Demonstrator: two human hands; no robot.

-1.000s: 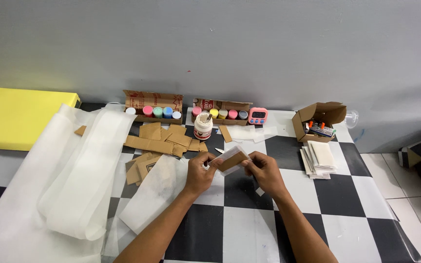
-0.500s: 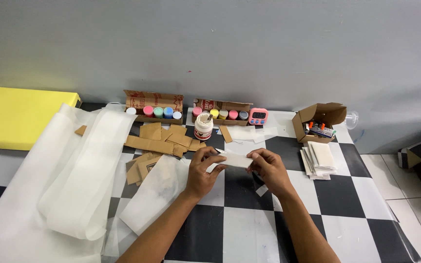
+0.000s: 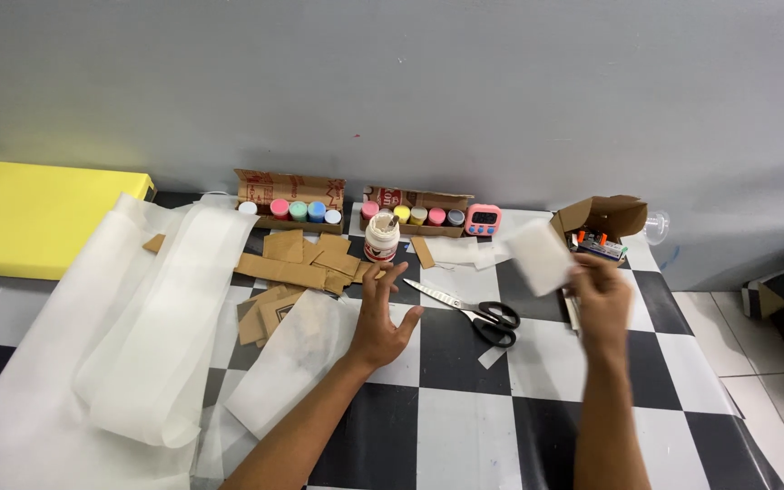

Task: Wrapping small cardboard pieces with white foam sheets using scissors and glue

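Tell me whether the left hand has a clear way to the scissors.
Probably yes. The left hand hovers open and empty just left of the scissors, which lie uncovered on the checkered table; nothing sits between them.

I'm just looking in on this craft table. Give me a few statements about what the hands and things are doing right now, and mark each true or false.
1. The right hand holds a white card piece up off the table. True.
2. The left hand grips the scissors. False: it is open and empty; the scissors lie beside it on the table.
3. The scissors have black handles. True.
4. The glue jar lies on its side. False: it stands upright.
5. A yellow board lies at the far left. True.
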